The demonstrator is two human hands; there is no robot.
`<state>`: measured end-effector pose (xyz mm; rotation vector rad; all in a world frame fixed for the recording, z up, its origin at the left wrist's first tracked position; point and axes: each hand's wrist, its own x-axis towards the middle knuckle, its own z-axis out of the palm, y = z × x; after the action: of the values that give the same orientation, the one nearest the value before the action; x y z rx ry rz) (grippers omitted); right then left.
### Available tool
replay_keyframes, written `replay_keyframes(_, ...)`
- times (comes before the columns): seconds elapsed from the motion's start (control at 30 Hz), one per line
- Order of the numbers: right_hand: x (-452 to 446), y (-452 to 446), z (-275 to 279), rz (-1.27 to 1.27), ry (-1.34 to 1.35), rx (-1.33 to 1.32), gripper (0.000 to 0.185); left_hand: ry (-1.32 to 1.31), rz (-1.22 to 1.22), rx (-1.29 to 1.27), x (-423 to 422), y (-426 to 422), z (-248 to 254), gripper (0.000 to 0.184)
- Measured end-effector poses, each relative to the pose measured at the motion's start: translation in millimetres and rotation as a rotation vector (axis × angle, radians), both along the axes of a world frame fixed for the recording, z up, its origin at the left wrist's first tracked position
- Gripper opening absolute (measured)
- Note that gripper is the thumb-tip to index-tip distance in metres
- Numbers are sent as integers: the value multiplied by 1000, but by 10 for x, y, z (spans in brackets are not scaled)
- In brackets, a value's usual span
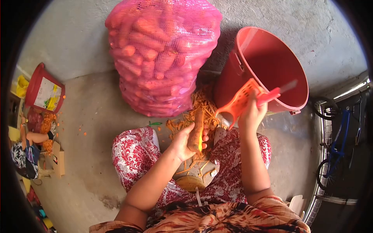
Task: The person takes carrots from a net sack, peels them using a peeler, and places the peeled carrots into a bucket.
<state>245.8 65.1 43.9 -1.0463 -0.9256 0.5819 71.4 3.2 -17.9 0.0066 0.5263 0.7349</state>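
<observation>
My left hand (184,143) is closed round a carrot (196,134) held upright between my knees, its right side brighter orange where the skin is off. My right hand (253,110) grips a knife by its red handle (268,97), the blurred blade (288,86) pointing right over the bucket. An orange perforated plastic piece (236,101) is also at my right hand, against its left side. Below the hands, orange peelings (204,101) lie heaped on the floor.
A pink mesh sack (155,58) full of carrots stands by the wall. Right of it is a large red bucket (243,37). At far left are another red bucket (38,73), a cardboard box (58,161) and a seated person (25,153). A blue bicycle (337,145) is at right.
</observation>
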Motion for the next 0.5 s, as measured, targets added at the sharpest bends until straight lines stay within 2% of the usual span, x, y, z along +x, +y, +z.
replay_keyframes(0.03, -115, -69, 47, 158, 216, -79, 14, -49, 56, -11, -9, 13, -25, 38)
replay_keyframes(0.07, -192, -126, 26, 224, 283, -198, 15, -115, 67, 43, -7, 28, -69, 37)
replay_keyframes(0.1, -266, -224, 35, 279, 197, -290, 15, -180, 78, 96, -6, 41, -121, 36)
replay_keyframes(0.13, -349, -286, -13, 359, 225, -291, 16, -245, 90, 148, -4, 57, -68, 35)
replay_keyframes(0.17, -435, -340, -41, 385, 219, -276, 14, 34, 164, -75, 70, 49, 16, 33)
replay_keyframes(0.27, -557, -368, -145, 402, 80, -201, 12, 93, 174, -97, 103, 48, 220, 33)
replay_keyframes(0.3, -565, -380, -122, 430, 77, -217, 11, 126, 207, -172, 146, 67, 307, 32)
replay_keyframes(0.4, -566, -396, -161, 483, 109, -208, 15, -56, 89, 4, 46, 27, 72, 31)
replay_keyframes(0.5, -564, -398, -169, 482, 82, -217, 16, -45, 81, -42, 64, 32, 23, 31)
